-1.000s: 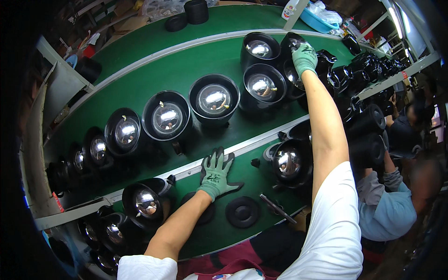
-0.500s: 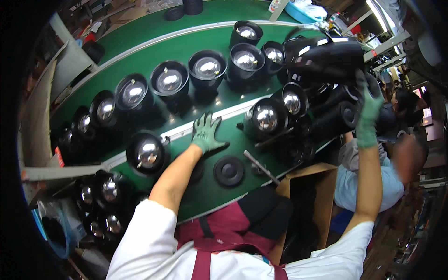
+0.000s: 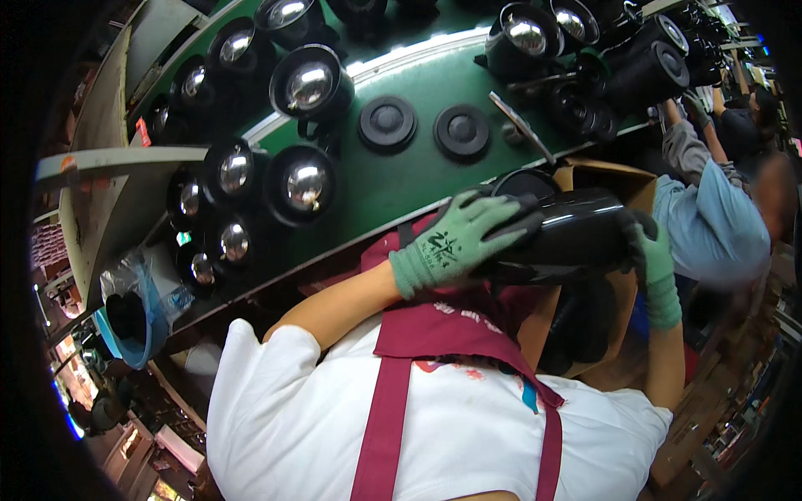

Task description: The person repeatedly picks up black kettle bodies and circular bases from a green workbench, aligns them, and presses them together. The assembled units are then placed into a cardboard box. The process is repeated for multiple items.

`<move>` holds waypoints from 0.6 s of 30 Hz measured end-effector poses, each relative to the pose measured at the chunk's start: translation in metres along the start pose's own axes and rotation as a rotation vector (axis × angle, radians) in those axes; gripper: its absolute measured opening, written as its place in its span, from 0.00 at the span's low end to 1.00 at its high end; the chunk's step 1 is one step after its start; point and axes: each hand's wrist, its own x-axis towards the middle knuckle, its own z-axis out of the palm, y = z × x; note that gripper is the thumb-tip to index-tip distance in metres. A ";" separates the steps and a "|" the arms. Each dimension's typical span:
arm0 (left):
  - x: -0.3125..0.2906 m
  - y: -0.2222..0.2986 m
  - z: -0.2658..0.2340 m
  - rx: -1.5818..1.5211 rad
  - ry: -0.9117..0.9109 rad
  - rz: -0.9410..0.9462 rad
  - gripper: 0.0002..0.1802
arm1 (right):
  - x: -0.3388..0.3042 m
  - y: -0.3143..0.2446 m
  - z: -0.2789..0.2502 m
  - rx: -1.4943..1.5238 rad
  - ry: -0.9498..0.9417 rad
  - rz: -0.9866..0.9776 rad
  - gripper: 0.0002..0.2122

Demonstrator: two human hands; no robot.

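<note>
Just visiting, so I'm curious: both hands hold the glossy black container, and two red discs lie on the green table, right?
The two discs are black, not red, as the head view shows; the left hand and right hand do hold the container.

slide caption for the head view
Gloved left hand and right hand hold a glossy black vessel near a cardboard box.
</note>
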 end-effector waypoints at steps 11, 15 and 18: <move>-0.102 -0.032 0.019 -1.253 -0.063 -0.827 0.31 | -0.070 0.025 0.077 0.801 -0.555 -0.114 0.21; -0.122 -0.040 0.016 -1.332 -0.150 -0.808 0.28 | -0.075 0.038 0.104 0.672 -0.502 -0.210 0.27; -0.127 -0.038 0.009 -1.078 -0.129 -0.575 0.29 | -0.065 0.046 0.112 0.761 -0.540 -0.251 0.28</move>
